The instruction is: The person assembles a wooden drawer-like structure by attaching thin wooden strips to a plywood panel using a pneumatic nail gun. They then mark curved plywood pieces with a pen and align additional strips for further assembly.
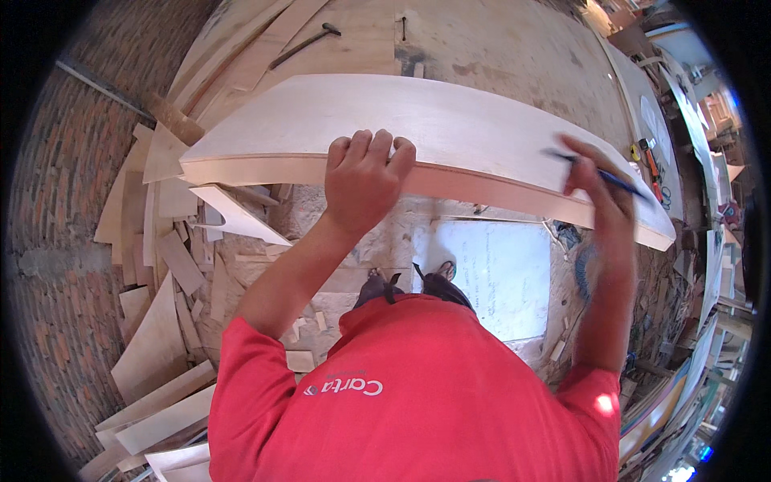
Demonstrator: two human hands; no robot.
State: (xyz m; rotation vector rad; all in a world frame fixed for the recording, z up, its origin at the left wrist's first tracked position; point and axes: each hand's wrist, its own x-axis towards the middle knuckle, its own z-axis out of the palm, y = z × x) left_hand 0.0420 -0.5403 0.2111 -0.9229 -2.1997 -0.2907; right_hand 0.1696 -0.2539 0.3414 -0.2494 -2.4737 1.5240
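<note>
A long pale wooden panel (482,128) with a thick front edge and angled ends lies across the workbench in front of me. My left hand (363,181) is closed over its near edge, left of the middle, fingers curled on the top face. A small pale bit shows between those fingers; whether it is the panel or something else I cannot make out. Above the panel's right part, my right hand (598,181) is blurred by motion and holds a slim blue pen (617,181). Its dark tip points left over the panel; contact with the surface cannot be made out.
Behind the panel, a hammer (305,46) lies on the plywood workbench top (498,48). An orange-handled tool (652,170) sits at the right. Wood offcuts (157,345) are piled by the brick wall (64,225). A white sheet (502,273) lies on the floor beside my feet.
</note>
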